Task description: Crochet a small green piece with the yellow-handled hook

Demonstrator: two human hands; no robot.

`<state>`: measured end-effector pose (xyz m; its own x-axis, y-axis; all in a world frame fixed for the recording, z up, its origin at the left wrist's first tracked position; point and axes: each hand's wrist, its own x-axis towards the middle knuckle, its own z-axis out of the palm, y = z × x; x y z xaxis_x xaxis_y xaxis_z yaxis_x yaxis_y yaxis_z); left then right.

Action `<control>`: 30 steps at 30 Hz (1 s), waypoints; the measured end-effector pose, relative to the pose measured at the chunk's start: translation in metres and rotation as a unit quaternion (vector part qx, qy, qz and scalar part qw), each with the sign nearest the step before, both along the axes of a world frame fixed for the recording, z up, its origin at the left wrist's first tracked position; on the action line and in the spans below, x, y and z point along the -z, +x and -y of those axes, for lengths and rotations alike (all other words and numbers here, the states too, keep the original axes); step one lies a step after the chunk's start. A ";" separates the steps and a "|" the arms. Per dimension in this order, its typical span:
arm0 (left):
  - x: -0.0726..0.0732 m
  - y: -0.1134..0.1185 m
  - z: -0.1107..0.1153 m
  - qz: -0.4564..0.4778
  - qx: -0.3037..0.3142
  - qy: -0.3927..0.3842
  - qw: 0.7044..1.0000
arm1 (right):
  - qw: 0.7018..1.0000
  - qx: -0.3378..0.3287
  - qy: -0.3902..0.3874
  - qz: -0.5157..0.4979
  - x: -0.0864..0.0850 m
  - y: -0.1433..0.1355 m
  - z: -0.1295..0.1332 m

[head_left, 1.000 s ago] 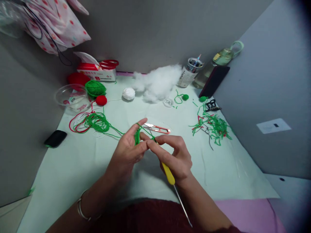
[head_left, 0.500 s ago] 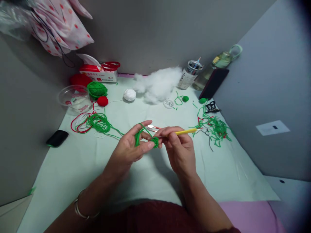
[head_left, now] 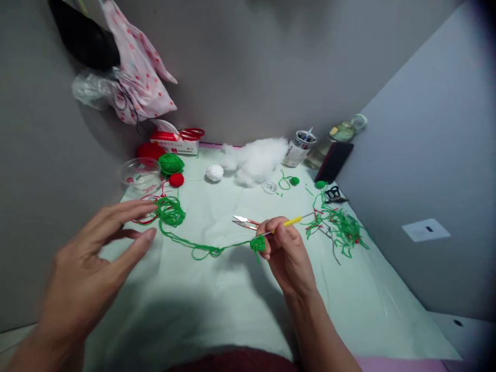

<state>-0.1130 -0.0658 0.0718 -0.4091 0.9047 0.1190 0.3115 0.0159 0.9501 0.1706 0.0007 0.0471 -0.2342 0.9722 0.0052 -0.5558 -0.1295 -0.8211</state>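
Observation:
My right hand [head_left: 289, 253] grips a crochet hook [head_left: 292, 221] with a yellow handle. A small green crocheted piece [head_left: 258, 243] hangs at the hook's left end, against my fingers. From it a strand of green yarn [head_left: 211, 251] runs left across the table to a loose green tangle [head_left: 170, 211]. My left hand [head_left: 96, 258] is raised at the left, fingers apart, holding nothing that I can see. Its fingertips are close to the tangle; whether they touch it I cannot tell. Thread snips [head_left: 246, 222] lie just beyond my right hand.
Balls of green [head_left: 171, 164], red [head_left: 176, 180] and white yarn [head_left: 214, 173] sit at the back left beside a clear tub [head_left: 141, 175]. White stuffing [head_left: 253, 160] lies at the back. Yarn scraps [head_left: 344, 230], a dark phone [head_left: 334, 162] and a bottle [head_left: 343, 132] are on the right.
My left hand has let go of the green yarn and the crocheted piece and moved left towards the tangle. My right hand keeps the hook and piece. The view has tilted up.

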 end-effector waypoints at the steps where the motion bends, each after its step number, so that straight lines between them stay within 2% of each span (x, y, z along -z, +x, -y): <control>1: -0.003 0.016 0.004 0.049 0.008 0.014 0.999 | 1.000 0.006 0.000 0.009 0.000 -0.002 0.001; 2: -0.006 0.034 0.006 0.145 0.060 0.009 0.988 | 1.000 0.012 0.001 0.017 -0.001 -0.004 0.003; 4: -0.009 0.068 0.005 0.320 0.187 -0.029 0.929 | 0.999 0.021 0.007 0.030 -0.004 -0.007 0.007; 5: -0.009 0.083 0.002 0.369 0.228 -0.034 0.900 | 0.999 0.022 0.014 0.034 -0.006 -0.009 0.010; 8: -0.010 0.114 -0.012 0.454 0.260 0.018 0.852 | 0.998 0.012 0.045 0.040 -0.013 -0.010 0.019; 10: -0.011 0.123 -0.022 0.491 0.249 0.076 0.831 | 0.997 0.006 0.069 0.041 -0.019 -0.009 0.025; 11: -0.011 0.124 -0.026 0.479 0.252 0.091 0.836 | 0.996 0.010 0.081 0.043 -0.022 -0.007 0.027; 12: -0.010 0.125 -0.029 0.437 0.263 0.108 0.853 | 0.995 0.019 0.092 0.045 -0.025 -0.005 0.030; 14: -0.009 0.124 -0.032 0.278 0.265 0.161 0.909 | 0.991 0.049 0.113 0.054 -0.030 0.000 0.032; 15: -0.007 0.123 -0.032 0.194 0.266 0.186 0.926 | 0.988 0.068 0.121 0.060 -0.031 0.003 0.033; 17: -0.003 0.122 -0.031 0.121 0.273 0.183 0.937 | 0.983 0.098 0.136 0.075 -0.029 0.007 0.033; 19: 0.002 0.124 -0.029 0.167 0.284 0.118 0.937 | 0.977 0.115 0.151 0.100 -0.025 0.008 0.032; 22: 0.010 0.127 -0.030 0.285 0.280 0.033 0.916 | 0.964 0.131 0.178 0.146 -0.016 0.005 0.027; 26: 0.020 0.128 -0.039 0.325 0.257 0.016 0.910 | 0.950 0.135 0.198 0.201 -0.006 -0.005 0.016; 30: 0.031 0.125 -0.047 0.335 0.246 0.014 0.910 | 0.954 0.083 0.187 0.221 0.005 -0.014 0.004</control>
